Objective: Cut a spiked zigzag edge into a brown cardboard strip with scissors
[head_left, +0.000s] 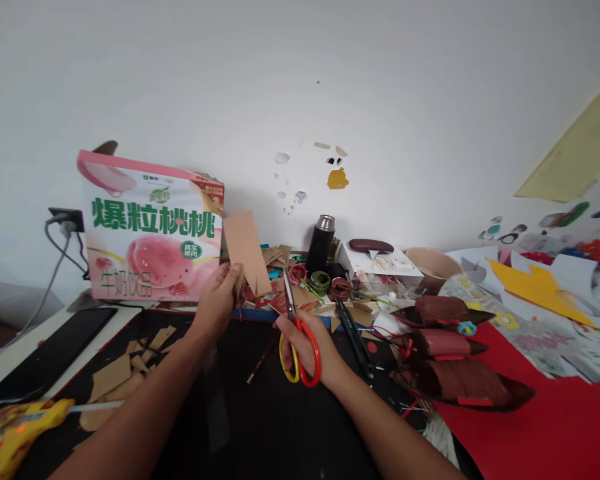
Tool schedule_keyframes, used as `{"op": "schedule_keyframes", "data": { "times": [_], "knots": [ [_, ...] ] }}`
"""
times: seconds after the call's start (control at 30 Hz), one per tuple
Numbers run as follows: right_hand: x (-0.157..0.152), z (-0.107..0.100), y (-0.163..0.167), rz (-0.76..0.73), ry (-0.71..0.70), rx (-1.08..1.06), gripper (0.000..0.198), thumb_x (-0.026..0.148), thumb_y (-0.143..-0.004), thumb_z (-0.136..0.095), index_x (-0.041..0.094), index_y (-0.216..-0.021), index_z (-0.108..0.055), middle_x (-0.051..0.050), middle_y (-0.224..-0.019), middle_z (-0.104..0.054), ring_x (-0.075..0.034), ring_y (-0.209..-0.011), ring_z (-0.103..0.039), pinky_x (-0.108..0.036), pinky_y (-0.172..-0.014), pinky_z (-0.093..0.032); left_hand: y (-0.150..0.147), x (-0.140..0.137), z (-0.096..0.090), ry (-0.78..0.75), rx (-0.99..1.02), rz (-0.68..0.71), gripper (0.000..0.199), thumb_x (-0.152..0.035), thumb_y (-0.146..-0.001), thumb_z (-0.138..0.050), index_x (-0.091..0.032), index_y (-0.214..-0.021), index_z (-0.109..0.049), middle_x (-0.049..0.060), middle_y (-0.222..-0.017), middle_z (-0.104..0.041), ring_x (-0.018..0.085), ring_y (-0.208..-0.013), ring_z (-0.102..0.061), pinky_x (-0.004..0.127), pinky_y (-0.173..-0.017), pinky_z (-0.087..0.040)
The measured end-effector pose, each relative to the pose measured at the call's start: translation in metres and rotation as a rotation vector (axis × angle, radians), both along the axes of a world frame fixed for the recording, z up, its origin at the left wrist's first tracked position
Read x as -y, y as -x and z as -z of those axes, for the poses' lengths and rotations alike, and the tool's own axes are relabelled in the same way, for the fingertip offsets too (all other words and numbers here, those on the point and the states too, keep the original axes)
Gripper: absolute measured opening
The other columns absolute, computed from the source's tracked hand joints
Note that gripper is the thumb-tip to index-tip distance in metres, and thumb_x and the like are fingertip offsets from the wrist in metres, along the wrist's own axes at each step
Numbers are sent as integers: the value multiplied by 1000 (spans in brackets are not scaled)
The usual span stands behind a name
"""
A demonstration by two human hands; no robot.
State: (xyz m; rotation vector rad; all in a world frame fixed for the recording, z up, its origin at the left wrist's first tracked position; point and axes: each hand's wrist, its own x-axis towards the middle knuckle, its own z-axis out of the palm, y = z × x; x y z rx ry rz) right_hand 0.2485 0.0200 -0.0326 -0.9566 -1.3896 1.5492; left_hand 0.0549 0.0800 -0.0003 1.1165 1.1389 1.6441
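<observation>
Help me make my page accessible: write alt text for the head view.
A person's left hand holds a brown cardboard piece while the right hand holds scissors with red and yellow handles above a cluttered black tabletop. A pink carton stands at left; three brown boat-shaped models sit at right.

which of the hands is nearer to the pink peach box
Left. The left hand, holding cardboard, is by the lower right corner of the pink peach box; the right hand, holding scissors, is farther right.

Two bare forearms [170, 383] — slim, gently tapering, bare left hand [218, 295], bare right hand [325, 342]
</observation>
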Motion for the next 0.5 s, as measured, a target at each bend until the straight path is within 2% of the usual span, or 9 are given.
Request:
{"op": "schedule_keyframes", "data": {
  "times": [0.1,0.2,0.33,0.5],
  "knots": [
    [2,1,2,-82,33,37,70,87,-81,-63,20,-101,-56,3,-54,-64,-16,-43,-62,-24,-44,-49,9,-6,-3,-81,161,-95,31,-40,-86,-72,-22,-74,-50,-7,-53,-48,7,-39,-38,17,-35,-27],
    [4,1,4,-153,41,55,78,91,-76,-64,19,-104,-57,1,-59,-67,-17,-48,-65,-24,-47,-50,12,-7,-7,-134,258,-89,32,-32,-81,-76,-22,-73,-48,-7,-56,-47,6,-42,-39,15,-36,-27],
    [8,2,5,-225,63,32,83,89,-71,-71,17,-110,-59,0,-66,-67,-19,-57,-69,-25,-52,-53,11,-2,-12,-136,236,-33,34,-34,-81,-79,-20,-71,-49,-9,-55,-42,5,-42,-33,14,-36,-24],
    [10,8,4,-286,48,24,72,78,-82,-73,16,-118,-61,-4,-78,-73,-17,-66,-72,-27,-63,-57,12,3,-18,-104,223,-2,33,-34,-81,-79,-20,-72,-50,-9,-55,-39,4,-42,-30,14,-37,-22]
  ]
}}
